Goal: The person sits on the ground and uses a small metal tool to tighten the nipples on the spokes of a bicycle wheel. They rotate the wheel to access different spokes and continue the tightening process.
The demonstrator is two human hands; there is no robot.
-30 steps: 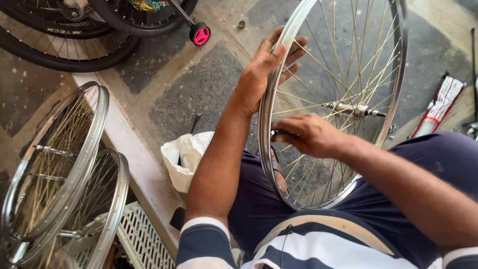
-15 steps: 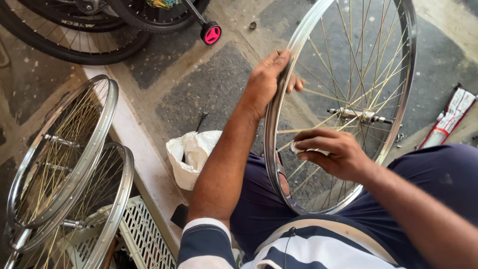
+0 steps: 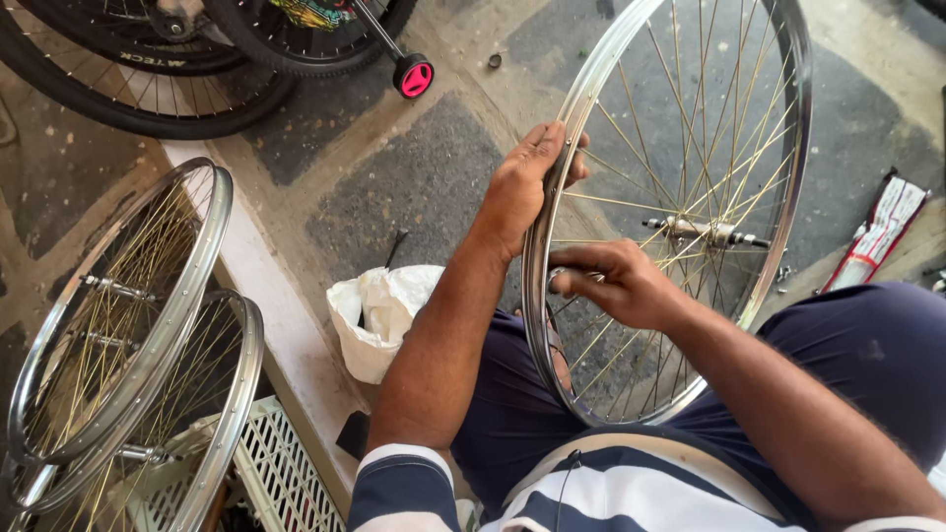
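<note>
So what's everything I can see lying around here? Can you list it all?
spoked wheel rim: one, silver with golden spokes and a metal hub, upright between the person's knees
spare wheel rims: two, silver, leaning together at the left
plastic crate: one, white, lattice-sided, bottom left beside the rims
bag: one, white, crumpled, on the floor by the left forearm
bicycle tyres: black, top left, count unclear
small wheel: one, pink with a black tyre, top centre
packet: one, red and white, on the floor at the right
floor: grey and tan paving
left hand: grips the rim's edge from outside
right hand: inside the rim among the spokes, fingers pinched on something small and metallic
</note>
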